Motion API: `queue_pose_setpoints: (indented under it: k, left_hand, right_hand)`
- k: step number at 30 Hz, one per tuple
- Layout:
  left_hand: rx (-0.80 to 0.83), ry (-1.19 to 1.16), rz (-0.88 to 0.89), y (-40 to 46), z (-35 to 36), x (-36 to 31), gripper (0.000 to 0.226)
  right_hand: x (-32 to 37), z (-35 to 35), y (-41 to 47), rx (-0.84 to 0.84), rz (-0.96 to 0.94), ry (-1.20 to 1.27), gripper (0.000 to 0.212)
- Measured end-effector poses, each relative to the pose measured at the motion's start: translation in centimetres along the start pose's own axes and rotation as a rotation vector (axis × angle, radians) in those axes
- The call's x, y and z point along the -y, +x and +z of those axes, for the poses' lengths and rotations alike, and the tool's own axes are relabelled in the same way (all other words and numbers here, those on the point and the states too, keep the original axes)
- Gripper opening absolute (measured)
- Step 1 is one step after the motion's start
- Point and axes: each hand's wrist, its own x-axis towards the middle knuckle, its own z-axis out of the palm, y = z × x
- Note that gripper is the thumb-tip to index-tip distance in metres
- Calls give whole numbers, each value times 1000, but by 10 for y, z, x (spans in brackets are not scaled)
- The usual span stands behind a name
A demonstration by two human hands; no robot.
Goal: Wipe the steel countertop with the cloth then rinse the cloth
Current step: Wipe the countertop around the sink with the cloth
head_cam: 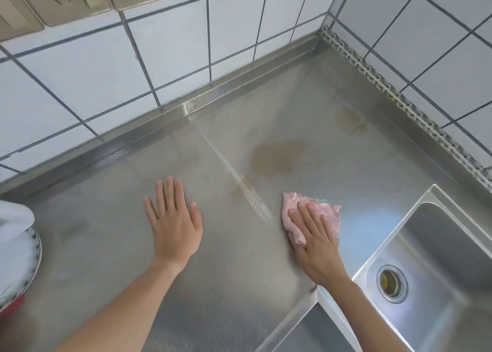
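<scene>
The steel countertop (111,245) fills the middle of the view and carries brownish stains (277,156) near its centre and back right. A pink cloth (295,210) with a bit of green at its far edge lies on the steel left of the sink. My right hand (316,239) presses flat on the cloth with straight fingers. My left hand (174,218) rests flat on the bare steel to the left, fingers spread, holding nothing.
A steel sink (436,245) with a round drain (392,283) sits at the right. White tiled walls (93,66) with sockets (66,0) close off the back and right. A white plate (24,269) and a white object stand at the left edge.
</scene>
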Motion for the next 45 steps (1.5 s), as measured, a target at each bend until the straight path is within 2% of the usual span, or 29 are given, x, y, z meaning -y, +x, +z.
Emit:
queue_pose_setpoints:
  k: [2, 4, 5, 9, 11, 13, 15, 17, 19, 21, 23, 28, 30, 33, 35, 38, 41, 45]
  left_hand:
    - [-13, 16, 15, 0, 1, 1, 64]
    - [-23, 20, 17, 1, 1, 1, 63]
    - [-23, 19, 16, 0, 1, 1, 63]
    - [-1, -25, 6, 0, 1, 3, 65]
    - [0, -47, -15, 1, -1, 2, 66]
    - [-2, -47, -22, 2, -3, 0, 66]
    - [-6, -38, -15, 2, -2, 0, 65]
    - [-13, -28, -17, 1, -1, 0, 65]
    - [-16, -11, -18, 1, -1, -2, 65]
    - [-2, 10, -18, 1, -2, -5, 65]
    - [13, 28, -16, 0, -3, -6, 65]
    - [36, 37, -9, 1, -3, -3, 67]
    - [47, 30, -3, 1, -5, -3, 68]
    - [39, -44, -35, 6, -9, -4, 67]
    - [26, -115, -43, 12, -12, -7, 62]
    - [34, -162, -18, 29, -12, -19, 51]
    - [67, -126, -98, 42, -9, -37, 61]
    - [13, -35, -92, 40, 1, -39, 67]
  right_hand:
    - [25, 7, 33, -101, 213, 28, 64]
    - [67, 15, 66, -156, 325, 42, 64]
    - [92, 19, 79, -147, 288, 45, 65]
    - [162, 40, 77, -58, -65, 85, 74]
    - [155, 40, 54, -38, -195, 102, 71]
    - [121, 33, 34, -17, -315, 68, 64]
    - [75, 23, 19, -11, -354, -38, 60]
    - [30, 9, 12, 6, -234, -114, 60]
    - [5, -1, 21, -8, -15, -104, 61]
    - [14, -2, 45, -50, 137, -62, 62]
    - [49, 2, 76, -74, 158, -25, 58]
    - [143, 24, 108, -9, -194, -58, 56]
    - [143, 30, 89, 11, -322, -59, 56]
    - [96, 29, 45, 33, -453, -50, 55]
    - [52, 19, 24, 32, -438, -66, 55]
    - [16, -1, 24, 19, -294, -115, 57]
    - [29, -7, 55, 35, -187, -91, 59]
    - [87, -3, 122, 21, -103, -35, 58]
